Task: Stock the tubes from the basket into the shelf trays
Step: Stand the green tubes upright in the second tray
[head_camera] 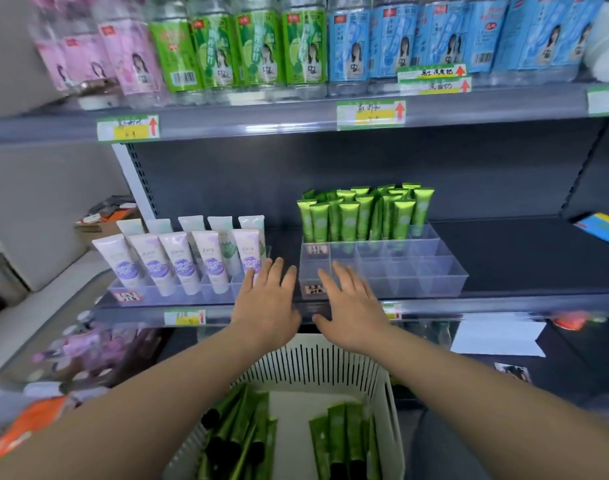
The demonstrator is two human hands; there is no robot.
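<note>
A white slotted basket (pixel 317 365) sits below me with several green tubes (pixel 344 438) lying in it. On the middle shelf stands a clear divided tray (pixel 417 271); its back rows hold upright green tubes (pixel 362 213), its front rows are bare. To its left a second clear tray (pixel 164 296) holds white and purple tubes (pixel 178 261). My left hand (pixel 266 303) and my right hand (pixel 351 306) are stretched out flat with straight fingers at the shelf's front edge, between the two trays. Neither hand holds anything.
The shelf above carries rows of pink, green and blue labelled bottles (pixel 261 46). Price tags (pixel 370 114) hang on the shelf rails. The middle shelf is dark and bare to the right of the green tray, with a blue packet (pixel 604 230) at the far right.
</note>
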